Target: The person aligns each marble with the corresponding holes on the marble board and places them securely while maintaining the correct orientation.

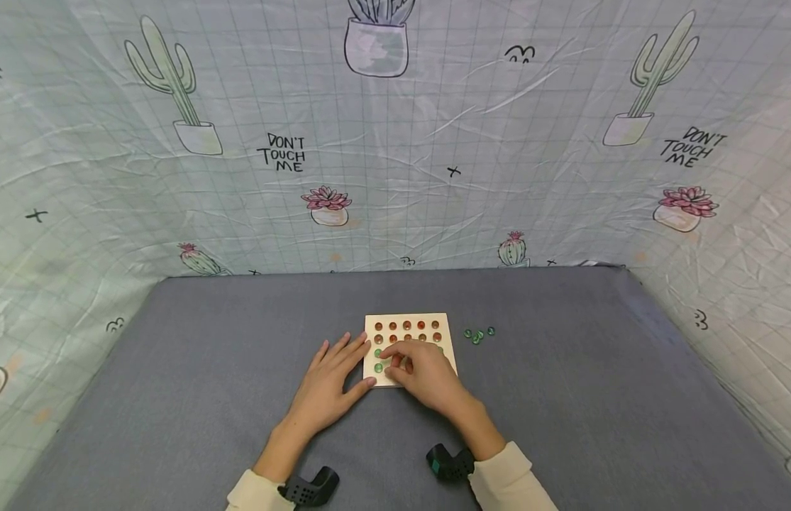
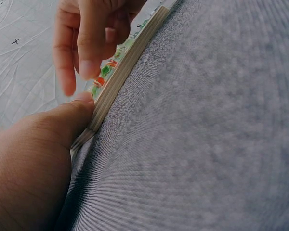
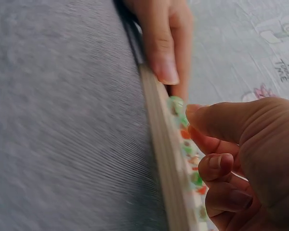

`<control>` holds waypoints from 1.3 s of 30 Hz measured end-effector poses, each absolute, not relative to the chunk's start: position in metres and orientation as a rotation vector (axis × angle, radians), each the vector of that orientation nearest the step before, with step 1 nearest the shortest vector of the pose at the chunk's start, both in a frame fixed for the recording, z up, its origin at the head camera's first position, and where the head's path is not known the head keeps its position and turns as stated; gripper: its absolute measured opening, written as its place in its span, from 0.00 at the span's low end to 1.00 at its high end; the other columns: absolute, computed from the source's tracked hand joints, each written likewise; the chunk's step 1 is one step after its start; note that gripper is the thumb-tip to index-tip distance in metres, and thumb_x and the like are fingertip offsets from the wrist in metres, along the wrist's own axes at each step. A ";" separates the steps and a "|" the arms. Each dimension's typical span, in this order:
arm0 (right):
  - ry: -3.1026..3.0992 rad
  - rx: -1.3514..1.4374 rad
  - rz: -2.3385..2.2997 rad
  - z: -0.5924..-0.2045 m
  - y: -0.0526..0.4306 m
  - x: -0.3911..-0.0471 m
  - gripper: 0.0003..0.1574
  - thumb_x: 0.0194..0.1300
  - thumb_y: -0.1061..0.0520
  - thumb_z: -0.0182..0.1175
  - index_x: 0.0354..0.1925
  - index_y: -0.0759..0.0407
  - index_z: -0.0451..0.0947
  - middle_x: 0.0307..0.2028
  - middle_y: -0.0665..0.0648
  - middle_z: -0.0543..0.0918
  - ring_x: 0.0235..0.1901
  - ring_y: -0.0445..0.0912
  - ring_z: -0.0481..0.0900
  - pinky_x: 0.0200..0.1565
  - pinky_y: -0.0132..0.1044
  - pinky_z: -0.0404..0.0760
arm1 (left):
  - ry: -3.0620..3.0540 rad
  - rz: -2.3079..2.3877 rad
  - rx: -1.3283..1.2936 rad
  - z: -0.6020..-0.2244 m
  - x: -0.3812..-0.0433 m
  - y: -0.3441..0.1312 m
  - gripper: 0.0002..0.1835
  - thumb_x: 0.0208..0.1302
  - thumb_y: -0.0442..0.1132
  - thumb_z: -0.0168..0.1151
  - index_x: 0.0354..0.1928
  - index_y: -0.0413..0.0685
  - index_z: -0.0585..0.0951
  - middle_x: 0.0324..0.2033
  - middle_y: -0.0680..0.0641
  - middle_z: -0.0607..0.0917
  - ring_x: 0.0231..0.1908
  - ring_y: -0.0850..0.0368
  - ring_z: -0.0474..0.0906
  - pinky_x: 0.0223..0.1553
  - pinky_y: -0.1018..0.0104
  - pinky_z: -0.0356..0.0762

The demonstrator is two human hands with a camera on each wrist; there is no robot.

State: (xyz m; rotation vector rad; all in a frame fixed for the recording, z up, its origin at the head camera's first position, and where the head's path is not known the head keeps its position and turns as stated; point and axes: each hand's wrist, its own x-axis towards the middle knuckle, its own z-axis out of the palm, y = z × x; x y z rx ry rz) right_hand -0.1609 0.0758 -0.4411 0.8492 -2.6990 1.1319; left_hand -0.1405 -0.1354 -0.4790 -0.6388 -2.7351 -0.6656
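A pale wooden board (image 1: 408, 319) with rows of round hollows lies on the grey cloth. Amber-red marbles (image 1: 406, 325) fill its two back rows, and green marbles (image 1: 379, 367) sit in the front rows at the left. My left hand (image 1: 331, 383) rests at the board's left side, fingers stretched out, thumb on the near left corner. Over the front rows hovers my right hand (image 1: 427, 372), thumb and index finger apart around the left green marbles, its other fingers curled. No marble shows between those fingertips in the left wrist view. The right hand hides part of the front rows.
Several loose green marbles (image 1: 477, 337) lie on the cloth just right of the board. The grey cloth (image 1: 593, 397) covers the table, and a cactus-print curtain (image 1: 395, 142) stands behind it and along both sides.
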 end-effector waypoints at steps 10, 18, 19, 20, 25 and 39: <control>-2.652 0.744 1.219 -0.431 0.097 -0.169 0.11 0.57 0.61 0.69 0.41 0.56 0.85 0.26 0.44 0.79 0.15 0.36 0.63 0.17 0.30 0.65 | -2.740 -0.667 -0.636 -0.478 -0.140 -0.134 0.34 0.65 0.58 0.58 0.69 0.52 0.68 0.68 0.52 0.66 0.69 0.49 0.57 0.69 0.45 0.46; -2.627 0.593 1.326 -0.426 0.120 -0.176 0.12 0.56 0.63 0.69 0.41 0.58 0.85 0.25 0.45 0.79 0.19 0.40 0.69 0.20 0.31 0.68 | -2.740 -0.663 -0.625 -0.477 -0.139 -0.133 0.34 0.64 0.58 0.59 0.69 0.51 0.69 0.68 0.52 0.66 0.69 0.48 0.58 0.69 0.46 0.46; -2.625 0.577 1.336 -0.426 0.123 -0.176 0.12 0.57 0.64 0.69 0.41 0.59 0.85 0.25 0.46 0.79 0.20 0.41 0.70 0.20 0.31 0.69 | -2.740 -0.665 -0.625 -0.477 -0.139 -0.133 0.34 0.64 0.58 0.59 0.69 0.51 0.69 0.68 0.52 0.66 0.69 0.48 0.58 0.69 0.46 0.46; -2.625 0.562 1.344 -0.425 0.126 -0.177 0.12 0.57 0.63 0.69 0.42 0.59 0.85 0.26 0.46 0.79 0.20 0.41 0.70 0.20 0.31 0.69 | -2.739 -0.669 -0.626 -0.477 -0.139 -0.133 0.34 0.64 0.58 0.59 0.69 0.51 0.69 0.68 0.52 0.66 0.69 0.48 0.57 0.69 0.46 0.46; -2.624 0.493 1.359 -0.423 0.143 -0.179 0.12 0.59 0.62 0.68 0.43 0.59 0.84 0.28 0.49 0.80 0.22 0.43 0.71 0.22 0.33 0.71 | -2.740 -0.689 -0.629 -0.476 -0.139 -0.133 0.34 0.64 0.57 0.60 0.69 0.51 0.68 0.68 0.52 0.66 0.69 0.48 0.57 0.70 0.46 0.45; -2.625 0.302 1.335 -0.426 0.180 -0.186 0.14 0.61 0.59 0.67 0.47 0.58 0.83 0.32 0.52 0.81 0.24 0.45 0.73 0.21 0.34 0.71 | -2.729 -0.671 -0.638 -0.478 -0.140 -0.134 0.34 0.65 0.58 0.59 0.69 0.51 0.68 0.68 0.52 0.66 0.69 0.48 0.57 0.69 0.46 0.46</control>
